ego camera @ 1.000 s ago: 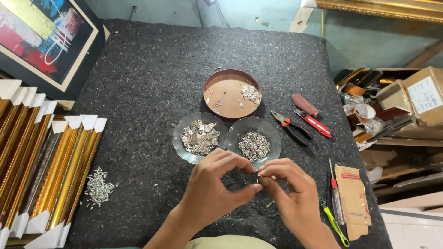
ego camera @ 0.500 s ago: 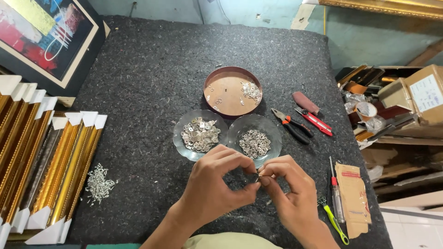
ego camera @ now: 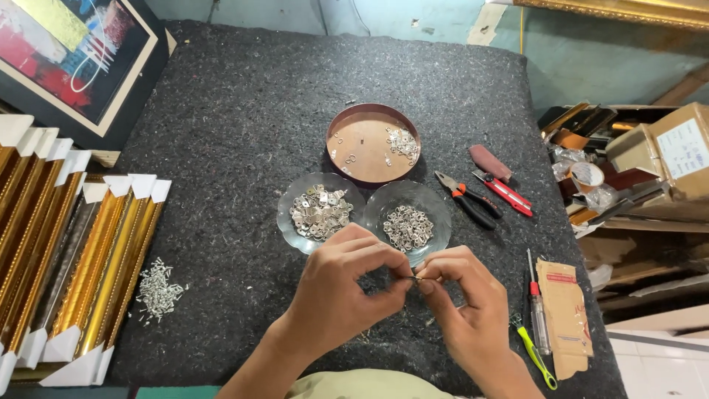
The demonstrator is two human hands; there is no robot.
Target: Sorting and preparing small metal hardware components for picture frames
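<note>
Dark grey felt covers the workbench (ego camera: 221, 111) where a person's left hand (ego camera: 336, 292) and right hand (ego camera: 465, 303) meet fingertip to fingertip, both pinching a tiny metal fitting (ego camera: 415, 278) held just above the felt, near the front edge. Small, stiff and light, the piece looks easy to drop and is best gripped by its edges between thumb and forefinger, as both hands do here. Just beyond the knuckles sit two glass dishes: the left dish (ego camera: 289, 222) heaped with flat silver hangers, the right dish (ego camera: 439, 214) with small silver rings. Behind them stands a round brown tin lid (ego camera: 369, 144) holding a few loose pieces. Pliers (ego camera: 465, 199) and a red utility knife (ego camera: 506, 193) lie to the right, screwdrivers (ego camera: 535, 325) nearer the person. Gold frame mouldings (ego camera: 66, 258) line the left edge beside a scatter of small nails (ego camera: 156, 288); a framed painting (ego camera: 66, 52) leans at the far corner.
</note>
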